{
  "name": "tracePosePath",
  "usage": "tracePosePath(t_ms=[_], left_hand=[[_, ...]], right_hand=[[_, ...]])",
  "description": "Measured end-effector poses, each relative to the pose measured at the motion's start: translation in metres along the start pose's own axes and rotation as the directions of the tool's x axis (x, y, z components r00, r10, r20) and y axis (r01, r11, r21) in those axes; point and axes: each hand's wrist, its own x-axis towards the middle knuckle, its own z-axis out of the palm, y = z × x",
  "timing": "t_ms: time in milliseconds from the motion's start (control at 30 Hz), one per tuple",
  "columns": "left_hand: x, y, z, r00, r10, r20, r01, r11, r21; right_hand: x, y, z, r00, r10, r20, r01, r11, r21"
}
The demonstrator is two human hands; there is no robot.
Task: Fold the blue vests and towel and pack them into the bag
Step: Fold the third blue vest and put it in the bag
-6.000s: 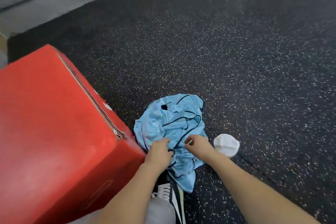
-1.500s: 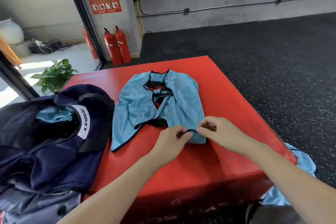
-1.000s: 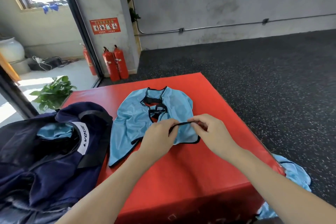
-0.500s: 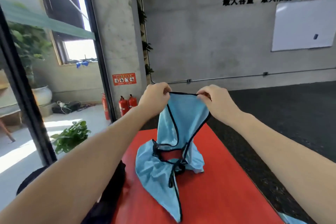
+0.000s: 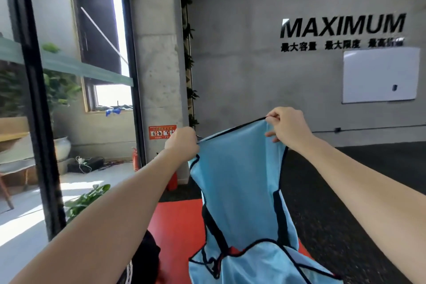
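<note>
A light blue vest (image 5: 239, 182) with black trim hangs in the air in front of me, stretched by its bottom hem. My left hand (image 5: 182, 143) pinches the hem's left corner and my right hand (image 5: 285, 127) pinches its right corner, a little higher. The vest's lower part drapes onto the red box (image 5: 177, 226) below. A sliver of the dark navy bag (image 5: 145, 258) shows at the bottom, beside my left forearm. No towel or other vest is in view.
A concrete pillar (image 5: 156, 64) and a dark door frame (image 5: 34, 99) stand ahead on the left, with a red fire extinguisher (image 5: 171, 180) and a green plant (image 5: 85, 198) near the floor. Dark speckled flooring (image 5: 322, 191) lies to the right.
Both hands have raised the vest higher and pulled its hem wide apart, so it hangs opened out. My view has tilted up toward the wall.
</note>
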Motion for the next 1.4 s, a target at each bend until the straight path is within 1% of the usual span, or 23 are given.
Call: tracePosePath(t_ms=[100, 167, 267, 367, 433, 533, 567, 667, 733, 800, 867, 933, 967, 1000, 1033, 1067, 1167, 1233, 1267, 1300, 1333, 1367, 1400], left_hand=[[0.010, -0.013, -0.003, 0.995, -0.073, 0.071, 0.080, 0.991, -0.107], [0.016, -0.020, -0.004, 0.992, -0.097, 0.076, 0.107, 0.983, -0.152], [0.028, -0.030, -0.001, 0.997, -0.069, -0.017, 0.065, 0.985, -0.160], [0.031, -0.039, 0.001, 1.000, 0.020, -0.005, -0.021, 0.980, -0.200], [0.028, -0.051, 0.013, 0.995, 0.097, 0.020, -0.092, 0.982, -0.165], [0.018, -0.078, 0.051, 0.988, 0.150, 0.039, -0.147, 0.987, -0.061], [0.013, -0.088, 0.067, 0.988, 0.154, 0.033, -0.152, 0.987, -0.049], [-0.012, -0.115, 0.109, 0.990, 0.140, 0.007, -0.139, 0.986, -0.089], [-0.034, -0.127, 0.136, 0.992, 0.118, 0.043, -0.113, 0.987, -0.114], [-0.056, -0.137, 0.161, 0.989, 0.087, 0.118, -0.072, 0.990, -0.121], [-0.081, -0.148, 0.191, 0.968, 0.074, 0.240, -0.041, 0.989, -0.139], [-0.108, -0.156, 0.218, 0.922, 0.082, 0.379, -0.053, 0.995, -0.086], [-0.122, -0.159, 0.230, 0.895, 0.078, 0.439, -0.059, 0.997, -0.055], [-0.137, -0.158, 0.239, 0.875, 0.068, 0.479, -0.060, 0.998, -0.032], [-0.149, -0.156, 0.246, 0.866, 0.067, 0.495, -0.054, 0.998, -0.041], [-0.160, -0.154, 0.253, 0.865, 0.067, 0.497, -0.033, 0.996, -0.077], [-0.189, -0.139, 0.270, 0.885, 0.041, 0.463, 0.075, 0.971, -0.228], [-0.207, -0.130, 0.283, 0.917, -0.013, 0.399, 0.156, 0.932, -0.328], [-0.216, -0.125, 0.288, 0.925, -0.050, 0.376, 0.202, 0.904, -0.377], [-0.225, -0.121, 0.292, 0.930, -0.075, 0.359, 0.228, 0.886, -0.405], [-0.229, -0.115, 0.295, 0.937, -0.062, 0.344, 0.205, 0.894, -0.397], [-0.230, -0.111, 0.299, 0.945, -0.012, 0.328, 0.142, 0.916, -0.376], [-0.230, -0.107, 0.303, 0.950, 0.049, 0.309, 0.074, 0.924, -0.376]], right_hand=[[0.006, 0.011, 0.001, 0.999, 0.021, 0.024, -0.021, 1.000, -0.009], [0.011, 0.019, 0.006, 0.999, 0.023, 0.048, -0.022, 0.999, -0.026], [0.017, 0.030, 0.014, 0.997, 0.011, 0.070, -0.007, 0.998, -0.061], [0.019, 0.041, 0.023, 0.998, 0.006, 0.057, -0.003, 0.998, -0.057], [0.013, 0.052, 0.032, 0.997, 0.007, 0.083, 0.000, 0.997, -0.080], [-0.007, 0.075, 0.052, 0.987, 0.002, 0.158, 0.030, 0.979, -0.200], [-0.017, 0.085, 0.059, 0.983, 0.008, 0.186, 0.032, 0.977, -0.211], [-0.053, 0.115, 0.080, 0.959, 0.060, 0.277, 0.008, 0.971, -0.239], [-0.078, 0.142, 0.098, 0.926, 0.126, 0.357, -0.019, 0.957, -0.288], [-0.105, 0.168, 0.116, 0.876, 0.192, 0.441, -0.029, 0.936, -0.350], [-0.136, 0.195, 0.135, 0.784, 0.269, 0.559, 0.000, 0.901, -0.434], [-0.167, 0.217, 0.149, 0.662, 0.367, 0.653, 0.017, 0.864, -0.503], [-0.183, 0.227, 0.155, 0.618, 0.412, 0.669, -0.006, 0.854, -0.520], [-0.197, 0.233, 0.160, 0.599, 0.443, 0.667, -0.043, 0.850, -0.525], [-0.209, 0.237, 0.164, 0.606, 0.452, 0.654, -0.084, 0.854, -0.513], [-0.219, 0.238, 0.169, 0.629, 0.453, 0.632, -0.124, 0.861, -0.493], [-0.243, 0.230, 0.184, 0.710, 0.430, 0.558, -0.212, 0.886, -0.413], [-0.259, 0.227, 0.195, 0.737, 0.428, 0.523, -0.241, 0.889, -0.389], [-0.265, 0.227, 0.199, 0.736, 0.431, 0.522, -0.244, 0.888, -0.389], [-0.271, 0.228, 0.203, 0.741, 0.407, 0.534, -0.211, 0.897, -0.389], [-0.274, 0.228, 0.208, 0.745, 0.374, 0.552, -0.164, 0.905, -0.392], [-0.274, 0.228, 0.213, 0.751, 0.329, 0.573, -0.120, 0.921, -0.371], [-0.274, 0.225, 0.216, 0.755, 0.278, 0.594, -0.099, 0.944, -0.315]])
